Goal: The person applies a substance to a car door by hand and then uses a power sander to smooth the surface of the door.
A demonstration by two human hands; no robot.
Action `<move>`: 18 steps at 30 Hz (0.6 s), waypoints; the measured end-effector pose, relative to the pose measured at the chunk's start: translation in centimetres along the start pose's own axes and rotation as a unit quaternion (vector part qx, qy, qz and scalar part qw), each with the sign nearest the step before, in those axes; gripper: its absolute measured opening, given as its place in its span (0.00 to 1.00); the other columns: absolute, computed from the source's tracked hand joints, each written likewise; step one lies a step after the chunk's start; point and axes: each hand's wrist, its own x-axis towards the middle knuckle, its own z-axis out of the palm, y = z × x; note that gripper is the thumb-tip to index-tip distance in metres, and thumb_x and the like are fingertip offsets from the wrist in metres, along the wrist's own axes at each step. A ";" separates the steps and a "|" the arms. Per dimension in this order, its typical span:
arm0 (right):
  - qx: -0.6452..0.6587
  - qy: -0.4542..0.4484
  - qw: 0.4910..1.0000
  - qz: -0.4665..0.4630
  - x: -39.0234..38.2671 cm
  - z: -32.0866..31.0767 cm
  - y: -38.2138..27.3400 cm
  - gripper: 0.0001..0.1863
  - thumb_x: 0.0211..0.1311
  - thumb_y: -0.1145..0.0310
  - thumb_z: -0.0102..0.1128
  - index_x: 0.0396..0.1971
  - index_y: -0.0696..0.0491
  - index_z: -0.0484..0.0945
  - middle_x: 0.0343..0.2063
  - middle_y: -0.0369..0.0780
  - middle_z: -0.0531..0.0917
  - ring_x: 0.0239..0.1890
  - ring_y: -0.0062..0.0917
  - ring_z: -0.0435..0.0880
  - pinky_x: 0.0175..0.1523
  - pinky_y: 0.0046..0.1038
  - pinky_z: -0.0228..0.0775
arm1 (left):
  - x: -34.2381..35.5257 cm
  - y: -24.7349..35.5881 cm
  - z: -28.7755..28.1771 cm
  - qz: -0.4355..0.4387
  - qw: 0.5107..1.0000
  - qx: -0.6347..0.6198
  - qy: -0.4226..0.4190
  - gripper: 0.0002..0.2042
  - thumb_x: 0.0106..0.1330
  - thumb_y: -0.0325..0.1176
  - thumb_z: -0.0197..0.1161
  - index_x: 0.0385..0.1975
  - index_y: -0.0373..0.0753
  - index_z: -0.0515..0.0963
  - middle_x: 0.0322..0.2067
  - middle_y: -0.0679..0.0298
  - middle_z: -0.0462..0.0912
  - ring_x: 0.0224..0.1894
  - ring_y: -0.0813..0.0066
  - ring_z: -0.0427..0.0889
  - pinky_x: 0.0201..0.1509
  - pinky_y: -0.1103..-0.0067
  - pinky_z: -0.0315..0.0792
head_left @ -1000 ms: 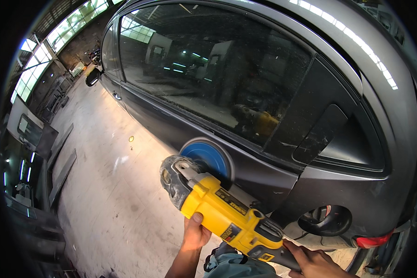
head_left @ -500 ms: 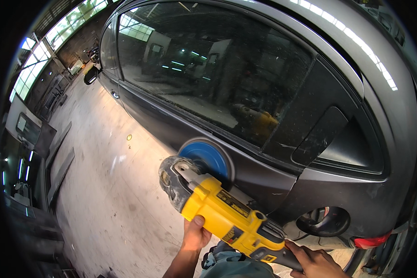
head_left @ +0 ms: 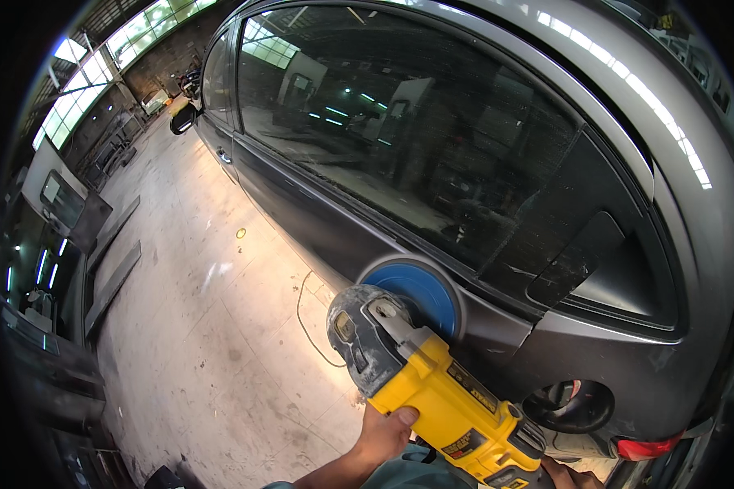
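Observation:
A yellow and black rotary polisher (head_left: 444, 395) with a round blue disc (head_left: 420, 295) lies across the lower middle of the head view. Its disc rests against the grey car's rear door (head_left: 326, 232), just below the window line. My left hand (head_left: 386, 433) is closed round the underside of the yellow body near the dark head, thumb showing. At the bottom edge my right hand (head_left: 577, 476) grips the rear handle; much of it is cut off. To the right of the disc a seam separates the door from the rear quarter panel (head_left: 620, 367).
An uncovered round fuel filler recess (head_left: 569, 405) and a red tail light (head_left: 649, 447) are at the lower right. A thin cord (head_left: 306, 314) lies on the pale floor. Loose car doors and panels (head_left: 61, 191) stand at the left, with a side mirror (head_left: 183, 120) farther off.
The polisher has slid along the door toward the car's rear, its disc now nearer the seam. The view has shifted a little, my right hand shows less, and a floor cord has come into sight.

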 end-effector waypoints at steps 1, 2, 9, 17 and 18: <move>-0.006 -0.011 1.000 0.014 0.9 0.2 -0.3 0.46 0.39 0.73 0.66 0.63 0.52 0.55 0.46 0.53 0.76 0.41 0.49 0.78 0.45 0.40 0.73 | 0.6 0.2 -0.5 -0.001 1.000 -0.001 -0.002 0.38 0.51 0.43 0.71 0.57 0.31 0.60 0.52 0.54 0.71 0.52 0.61 0.75 0.55 0.69 0.73; -0.050 0.055 0.996 -0.053 1.8 0.2 -0.9 0.45 0.39 0.73 0.66 0.63 0.51 0.56 0.46 0.54 0.75 0.40 0.49 0.79 0.43 0.40 0.73 | 1.2 0.4 -1.1 0.022 1.000 -0.003 -0.006 0.37 0.52 0.43 0.71 0.57 0.31 0.60 0.52 0.54 0.72 0.52 0.61 0.75 0.55 0.69 0.73; -0.019 0.028 0.998 -0.044 9.1 2.8 -2.3 0.43 0.43 0.73 0.63 0.64 0.48 0.55 0.46 0.51 0.76 0.38 0.49 0.79 0.40 0.41 0.74 | 5.7 2.4 -8.2 0.074 0.995 -0.043 -0.058 0.33 0.55 0.36 0.68 0.58 0.32 0.59 0.53 0.55 0.71 0.55 0.62 0.73 0.57 0.70 0.71; -0.075 0.068 0.976 -0.193 17.2 5.3 -4.1 0.47 0.45 0.67 0.65 0.64 0.58 0.48 0.33 0.51 0.77 0.28 0.42 0.81 0.33 0.35 0.77 | 10.6 6.6 -14.8 0.091 0.995 -0.016 -0.027 0.38 0.48 0.45 0.73 0.55 0.31 0.64 0.48 0.56 0.75 0.48 0.65 0.78 0.52 0.73 0.76; -0.087 0.101 0.971 -0.200 17.9 5.6 -4.3 0.48 0.40 0.66 0.67 0.64 0.56 0.53 0.31 0.46 0.77 0.25 0.37 0.81 0.29 0.31 0.78 | 11.3 6.9 -15.6 0.098 0.995 0.004 -0.025 0.38 0.47 0.49 0.73 0.54 0.32 0.65 0.48 0.56 0.76 0.48 0.64 0.78 0.52 0.71 0.75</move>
